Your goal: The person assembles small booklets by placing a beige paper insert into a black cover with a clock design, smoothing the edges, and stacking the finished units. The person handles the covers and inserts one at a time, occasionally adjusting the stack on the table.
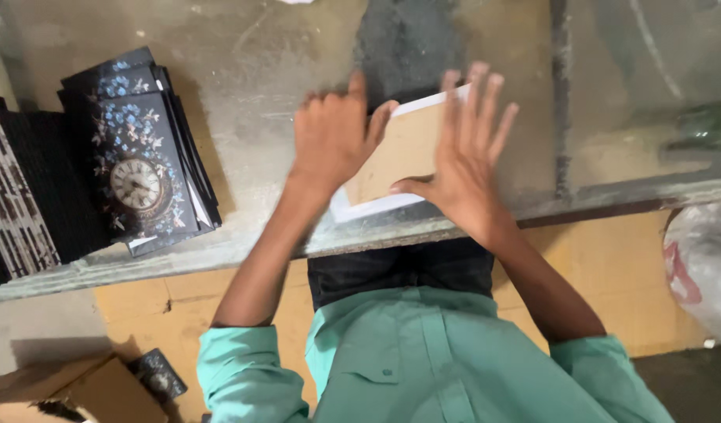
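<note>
Worn grey concrete formed the bench (243, 70), seen from above, with a yellow floor (603, 266) below its front edge. Nearest the camera were the person's green shirt (423, 360) and rolled sleeves. Just past the bench edge lay a tan rectangular panel (403, 149) on a white sheet (360, 210). The left hand (333, 137) rested on the panel's left end, its grip curled over the far edge. The right hand (466, 149) pressed flat on the right end, fingers spread apart, thumb on the near edge. To the left sat a stack of black floral clock panels (137, 157).
</note>
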